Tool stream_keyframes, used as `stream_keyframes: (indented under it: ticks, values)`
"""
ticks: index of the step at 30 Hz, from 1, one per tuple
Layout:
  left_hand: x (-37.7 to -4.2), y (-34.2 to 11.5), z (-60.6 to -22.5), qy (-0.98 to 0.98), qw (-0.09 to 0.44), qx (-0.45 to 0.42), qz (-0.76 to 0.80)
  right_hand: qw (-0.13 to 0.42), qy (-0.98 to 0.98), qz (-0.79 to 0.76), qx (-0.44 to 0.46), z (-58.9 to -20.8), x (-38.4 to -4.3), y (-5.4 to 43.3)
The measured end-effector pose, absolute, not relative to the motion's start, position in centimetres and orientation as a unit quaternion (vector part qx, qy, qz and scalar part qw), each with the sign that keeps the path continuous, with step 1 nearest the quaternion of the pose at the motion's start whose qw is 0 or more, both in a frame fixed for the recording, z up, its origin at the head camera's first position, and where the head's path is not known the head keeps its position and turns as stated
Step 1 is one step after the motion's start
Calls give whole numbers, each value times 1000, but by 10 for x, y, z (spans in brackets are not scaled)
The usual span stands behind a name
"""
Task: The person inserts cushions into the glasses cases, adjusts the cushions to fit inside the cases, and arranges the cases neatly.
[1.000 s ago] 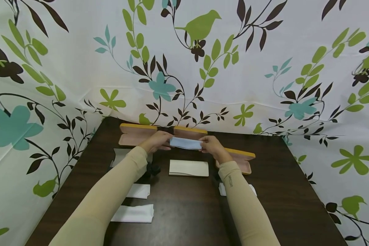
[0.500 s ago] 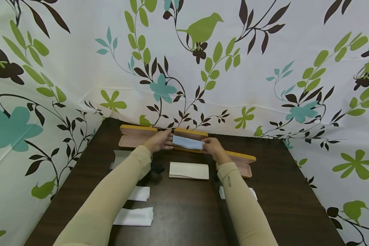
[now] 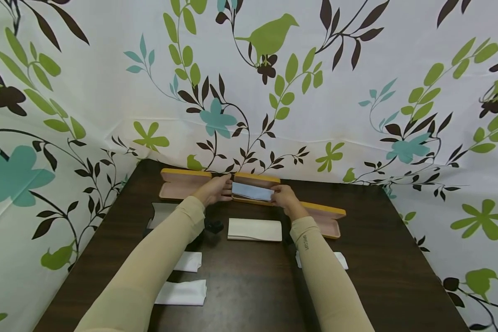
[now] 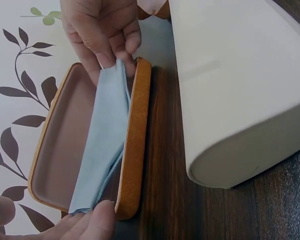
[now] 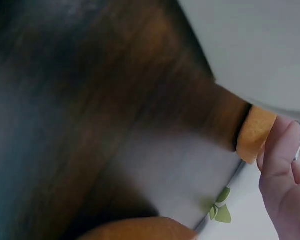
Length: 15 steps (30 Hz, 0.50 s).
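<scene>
A folded light blue cloth [image 3: 252, 191] lies lengthwise in the open middle glasses case [image 3: 257, 177], which has an orange-brown shell and pinkish lining. My right hand [image 3: 285, 198] pinches the cloth's right end between thumb and fingers, beside the case's end. At the other end my left hand [image 3: 216, 190] has its fingers extended against the cloth. In the left wrist view, the thumb of that left hand [image 4: 92, 225] stands apart from its fingers by the cloth [image 4: 105, 125]. The right wrist view shows my right hand [image 5: 285, 180] by the case's orange end [image 5: 257, 132].
A cream folding case [image 3: 254, 229] lies in front. Open glasses cases stand left [image 3: 180, 186] and right [image 3: 325, 221]. A grey-lined case [image 3: 162, 212] and a black object [image 3: 214, 226] are near my left forearm. White folded cloths [image 3: 182, 293] lie nearer; patterned curtain hangs behind.
The blue cloth has gone down from above the case into it. My left fingers have gone from pinching the cloth's end to lying extended; my right hand keeps its pinch.
</scene>
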State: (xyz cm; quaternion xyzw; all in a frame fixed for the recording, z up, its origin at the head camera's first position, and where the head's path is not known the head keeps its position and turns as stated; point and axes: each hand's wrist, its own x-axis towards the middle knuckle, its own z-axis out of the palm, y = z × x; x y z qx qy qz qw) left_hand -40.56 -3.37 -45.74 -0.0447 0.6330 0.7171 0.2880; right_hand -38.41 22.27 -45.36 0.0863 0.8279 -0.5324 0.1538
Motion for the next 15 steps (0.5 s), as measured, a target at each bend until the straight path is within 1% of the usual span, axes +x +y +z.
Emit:
stream_keyframes:
  ticks: [7, 15]
  values:
    - [-404, -33, -455, 633, 291, -60, 715, 159, 827, -531, 95, -453, -383, 224]
    - [-404, -34, -450, 597, 298, -72, 741, 150, 826, -537, 82, -452, -382, 222]
